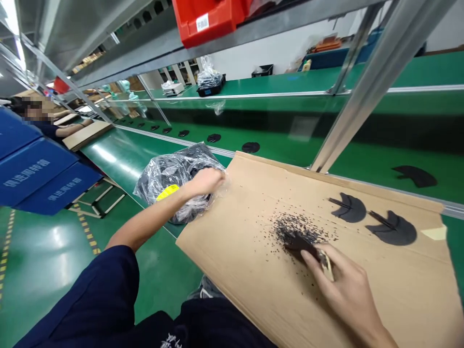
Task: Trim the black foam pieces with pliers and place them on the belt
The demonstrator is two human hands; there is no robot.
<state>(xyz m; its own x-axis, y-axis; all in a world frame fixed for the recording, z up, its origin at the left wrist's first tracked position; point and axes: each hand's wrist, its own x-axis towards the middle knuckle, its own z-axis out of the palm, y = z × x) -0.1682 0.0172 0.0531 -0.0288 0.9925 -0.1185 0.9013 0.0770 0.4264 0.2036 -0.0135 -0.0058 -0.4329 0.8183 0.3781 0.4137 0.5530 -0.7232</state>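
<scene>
Cardboard, black bits (scattered), 2 hands

The bin is cut off above, the right hand partly hides its tool, and the bits are too small to identify.

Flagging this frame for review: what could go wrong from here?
The loose black bits lie scattered on the cardboard, right under the dark object in the right hand, so a sweep might spread them further.

The clear plastic bag sits by the near edge of the green bench; a tug from the left hand could perhaps pull it off.
</scene>
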